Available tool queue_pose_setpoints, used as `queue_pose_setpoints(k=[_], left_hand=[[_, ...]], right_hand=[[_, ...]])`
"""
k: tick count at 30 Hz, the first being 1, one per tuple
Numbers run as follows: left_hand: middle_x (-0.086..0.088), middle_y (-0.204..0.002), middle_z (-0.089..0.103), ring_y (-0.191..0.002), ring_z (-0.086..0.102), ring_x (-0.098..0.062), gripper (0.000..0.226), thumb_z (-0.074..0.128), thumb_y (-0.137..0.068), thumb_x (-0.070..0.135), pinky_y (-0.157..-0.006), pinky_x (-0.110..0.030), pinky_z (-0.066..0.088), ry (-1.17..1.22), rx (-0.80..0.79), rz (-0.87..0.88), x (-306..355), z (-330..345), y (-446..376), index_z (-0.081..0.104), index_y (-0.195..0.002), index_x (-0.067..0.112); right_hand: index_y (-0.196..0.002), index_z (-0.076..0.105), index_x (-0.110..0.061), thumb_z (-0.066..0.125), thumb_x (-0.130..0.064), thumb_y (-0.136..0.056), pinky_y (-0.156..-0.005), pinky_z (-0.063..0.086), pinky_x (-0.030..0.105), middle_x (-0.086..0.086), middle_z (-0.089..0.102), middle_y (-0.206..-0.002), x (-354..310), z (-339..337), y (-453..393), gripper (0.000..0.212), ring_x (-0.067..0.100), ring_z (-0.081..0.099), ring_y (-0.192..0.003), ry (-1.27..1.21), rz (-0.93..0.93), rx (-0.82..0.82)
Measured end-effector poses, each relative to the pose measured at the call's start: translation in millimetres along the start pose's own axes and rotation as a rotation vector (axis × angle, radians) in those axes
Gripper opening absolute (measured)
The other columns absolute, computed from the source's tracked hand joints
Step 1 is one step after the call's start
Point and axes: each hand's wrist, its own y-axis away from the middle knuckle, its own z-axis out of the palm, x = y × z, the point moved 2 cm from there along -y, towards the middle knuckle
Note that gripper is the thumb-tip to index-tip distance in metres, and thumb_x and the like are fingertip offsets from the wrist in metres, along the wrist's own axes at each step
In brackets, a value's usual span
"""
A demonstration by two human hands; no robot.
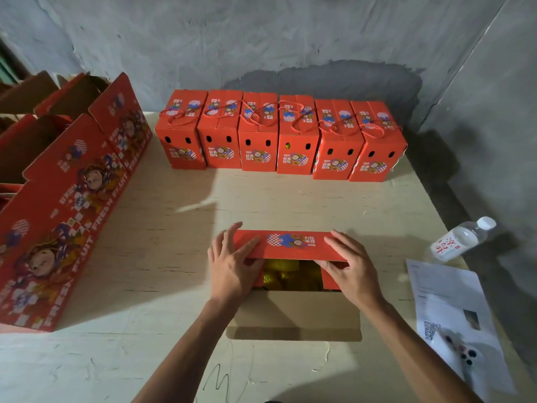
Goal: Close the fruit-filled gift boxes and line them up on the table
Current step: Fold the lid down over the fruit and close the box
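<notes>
A red gift box [293, 245] stands in front of me near the table's middle, its far top flap folded down over yellow netted fruit [290, 274]. The near flap [296, 312] lies open toward me, brown side up. My left hand [232, 263] presses flat on the left end of the far flap and the left side flap. My right hand [348, 266] presses with straight fingers on the right end and the right side flap. Several closed red boxes [279, 135] with rope handles stand in a row at the table's far edge.
Open red boxes [66, 193] stand along the left edge of the table [174, 228]. A plastic water bottle [462, 238] lies at the right edge, with a printed sheet of paper [453, 318] nearer me. A grey wall runs behind and to the right.
</notes>
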Motion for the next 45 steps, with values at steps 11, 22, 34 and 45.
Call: queue_pose_setpoints(k=[11, 22, 34, 45], left_hand=[[0.007, -0.167, 0.026, -0.157, 0.015, -0.019, 0.071, 0.047, -0.096, 0.068, -0.125, -0.044, 0.019, -0.053, -0.398, 0.102, -4, -4, -6, 0.035, -0.158, 0.036], [-0.002, -0.146, 0.054, -0.136, 0.043, -0.026, 0.058, 0.06, -0.095, 0.055, -0.11, -0.046, 0.041, -0.021, -0.36, 0.124, 0, -10, -31, 0.059, -0.144, 0.025], [0.011, -0.152, 0.052, -0.144, 0.043, -0.007, 0.039, 0.063, -0.101, 0.028, -0.121, -0.028, 0.033, 0.254, -0.377, 0.236, -35, -25, -21, 0.063, -0.14, 0.027], [0.008, -0.148, 0.057, -0.143, 0.047, -0.009, 0.031, 0.061, -0.102, 0.016, -0.117, -0.035, 0.041, 0.346, -0.317, 0.208, -37, -30, -14, 0.071, -0.131, 0.024]], right_hand=[[-0.164, 0.02, -0.019, 0.043, -0.074, -0.094, -0.12, 0.03, 0.034, -0.006, 0.01, -0.172, 10, 5, 6, 0.092, 0.012, 0.018, -0.156, 0.215, 0.012, -0.254], [-0.141, 0.063, -0.017, 0.067, -0.072, -0.08, -0.098, 0.053, 0.031, -0.003, 0.057, -0.149, 7, -1, -13, 0.081, 0.014, 0.059, -0.131, 0.239, 0.032, -0.057], [-0.134, 0.069, -0.017, 0.076, -0.029, -0.091, -0.1, 0.057, 0.04, -0.006, 0.058, -0.147, 23, -21, -5, 0.045, 0.009, 0.058, -0.132, 0.122, -0.205, -0.113], [-0.129, 0.07, -0.005, 0.074, -0.008, -0.093, -0.11, 0.05, 0.043, 0.002, 0.06, -0.144, 25, -19, 5, 0.036, 0.013, 0.058, -0.133, 0.03, -0.185, -0.093]])
